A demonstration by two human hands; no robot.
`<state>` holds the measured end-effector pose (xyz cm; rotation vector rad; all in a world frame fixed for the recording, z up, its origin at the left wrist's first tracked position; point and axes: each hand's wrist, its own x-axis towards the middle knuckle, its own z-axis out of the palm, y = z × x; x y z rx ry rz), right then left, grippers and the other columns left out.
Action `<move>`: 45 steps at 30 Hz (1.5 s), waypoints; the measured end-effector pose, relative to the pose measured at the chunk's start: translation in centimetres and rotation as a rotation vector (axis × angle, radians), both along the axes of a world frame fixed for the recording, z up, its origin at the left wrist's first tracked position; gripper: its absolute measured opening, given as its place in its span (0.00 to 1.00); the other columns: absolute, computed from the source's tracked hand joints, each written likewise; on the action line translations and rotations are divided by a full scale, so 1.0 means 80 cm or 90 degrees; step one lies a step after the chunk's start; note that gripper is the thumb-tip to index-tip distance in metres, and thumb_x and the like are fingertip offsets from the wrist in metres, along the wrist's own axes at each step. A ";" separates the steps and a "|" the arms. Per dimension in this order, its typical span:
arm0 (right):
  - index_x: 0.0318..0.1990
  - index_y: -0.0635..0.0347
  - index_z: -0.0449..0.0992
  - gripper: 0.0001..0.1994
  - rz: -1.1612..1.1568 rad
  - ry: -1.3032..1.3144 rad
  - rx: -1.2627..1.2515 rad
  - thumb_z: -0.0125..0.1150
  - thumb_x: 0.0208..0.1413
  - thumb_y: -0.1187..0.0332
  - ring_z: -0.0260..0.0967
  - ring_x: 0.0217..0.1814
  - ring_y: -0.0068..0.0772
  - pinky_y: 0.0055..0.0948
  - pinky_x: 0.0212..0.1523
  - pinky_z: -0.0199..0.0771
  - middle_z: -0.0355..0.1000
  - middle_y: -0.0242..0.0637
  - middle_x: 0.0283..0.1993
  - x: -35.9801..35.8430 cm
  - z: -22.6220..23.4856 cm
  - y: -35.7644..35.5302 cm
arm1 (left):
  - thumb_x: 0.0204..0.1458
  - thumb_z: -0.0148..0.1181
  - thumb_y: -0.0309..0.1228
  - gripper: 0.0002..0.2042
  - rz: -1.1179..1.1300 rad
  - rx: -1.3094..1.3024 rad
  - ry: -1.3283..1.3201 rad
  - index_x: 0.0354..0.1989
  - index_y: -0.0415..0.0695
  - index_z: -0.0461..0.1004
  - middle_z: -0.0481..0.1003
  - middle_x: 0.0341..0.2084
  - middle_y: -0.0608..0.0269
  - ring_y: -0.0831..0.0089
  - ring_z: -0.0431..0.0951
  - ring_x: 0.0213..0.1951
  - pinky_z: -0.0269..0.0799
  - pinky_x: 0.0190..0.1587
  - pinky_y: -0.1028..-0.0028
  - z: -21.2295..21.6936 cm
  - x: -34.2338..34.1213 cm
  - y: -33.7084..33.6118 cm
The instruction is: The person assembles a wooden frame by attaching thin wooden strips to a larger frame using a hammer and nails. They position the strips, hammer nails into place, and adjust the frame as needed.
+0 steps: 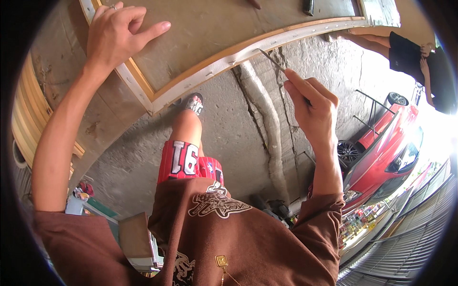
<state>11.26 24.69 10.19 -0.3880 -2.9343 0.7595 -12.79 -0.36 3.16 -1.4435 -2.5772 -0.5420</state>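
Observation:
A stretched canvas lies back side up, with pale wooden bars [205, 66] and a white folded edge [186, 85] dotted with several staples. My right hand [312, 102] is closed round a thin metal tool [272, 60], possibly a slim screwdriver; its handle is hidden in my fingers. The tool's tip touches or nearly touches the white edge. Over the frame's left bar is my left hand [117, 40], a ring on one finger. Its thumb points out, its other fingers are bent apart from it, and nothing shows in it. Whether it touches the bar I cannot tell.
A black object [308, 6] and a reddish-brown one [255, 4] lie on the canvas back. Long wooden strips [29, 112] are stacked at left. Rough concrete floor [224, 128] spreads below. A red car [381, 157] and another person [412, 57] are at right.

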 end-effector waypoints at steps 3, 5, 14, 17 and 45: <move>0.41 0.56 0.80 0.11 0.038 -0.027 0.009 0.65 0.49 0.74 0.68 0.17 0.33 0.29 0.19 0.66 0.68 0.36 0.22 -0.008 0.011 0.001 | 0.46 0.65 0.48 0.29 0.016 -0.003 -0.016 0.11 0.44 0.53 0.51 0.09 0.67 0.69 0.54 0.17 0.50 0.29 0.69 0.001 0.001 -0.005; 0.41 0.56 0.80 0.11 0.069 -0.036 0.023 0.65 0.49 0.75 0.68 0.18 0.34 0.29 0.19 0.66 0.67 0.36 0.22 -0.011 0.016 0.005 | 0.46 0.65 0.48 0.29 0.021 -0.006 -0.026 0.11 0.44 0.53 0.51 0.09 0.67 0.69 0.54 0.17 0.51 0.29 0.69 0.005 0.002 -0.005; 0.45 0.58 0.77 0.13 0.106 -0.164 0.044 0.61 0.50 0.75 0.70 0.18 0.37 0.33 0.18 0.69 0.68 0.37 0.24 -0.032 0.052 -0.011 | 0.44 0.66 0.47 0.28 0.032 0.016 -0.033 0.11 0.44 0.53 0.53 0.10 0.67 0.67 0.55 0.18 0.52 0.29 0.69 0.014 0.009 -0.006; 0.50 0.57 0.73 0.18 0.226 -0.278 0.220 0.58 0.49 0.75 0.70 0.18 0.38 0.35 0.17 0.71 0.67 0.37 0.27 -0.042 0.072 -0.021 | 0.44 0.66 0.47 0.28 0.042 0.011 -0.041 0.11 0.44 0.53 0.53 0.10 0.67 0.67 0.55 0.18 0.52 0.29 0.68 0.018 0.013 -0.004; 0.51 0.62 0.76 0.16 -0.047 -0.066 -0.503 0.60 0.53 0.78 0.57 0.18 0.15 0.17 0.18 0.56 0.65 0.30 0.20 0.034 -0.060 0.045 | 0.47 0.65 0.45 0.27 0.027 -0.075 -0.018 0.12 0.45 0.53 0.51 0.10 0.68 0.70 0.52 0.18 0.50 0.29 0.70 0.018 0.018 0.017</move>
